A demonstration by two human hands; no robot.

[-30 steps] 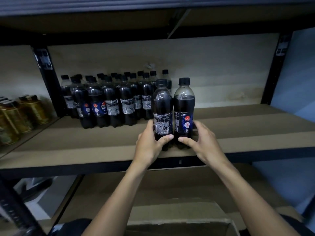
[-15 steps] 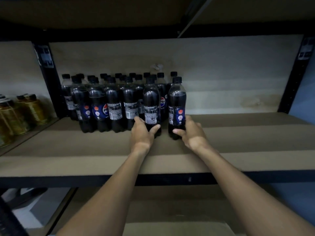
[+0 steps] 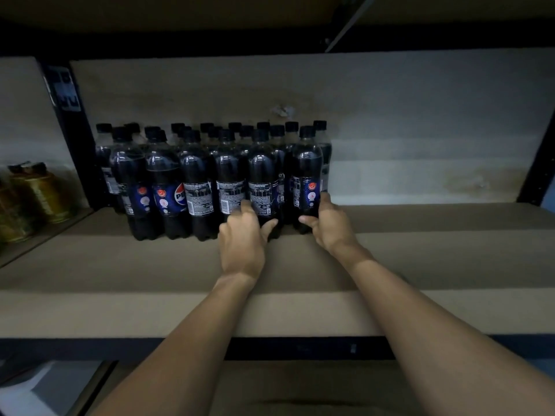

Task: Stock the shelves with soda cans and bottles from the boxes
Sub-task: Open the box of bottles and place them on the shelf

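Head view shows your left hand wrapped round the base of a dark soda bottle on the shelf, thumb on its right side. Your right hand grips the foot of the next bottle, just beside it at the right end of the front row. Both stand upright, close against the packed block of bottles to their left and behind, while amber jugs sit in the neighbouring bay, far left.
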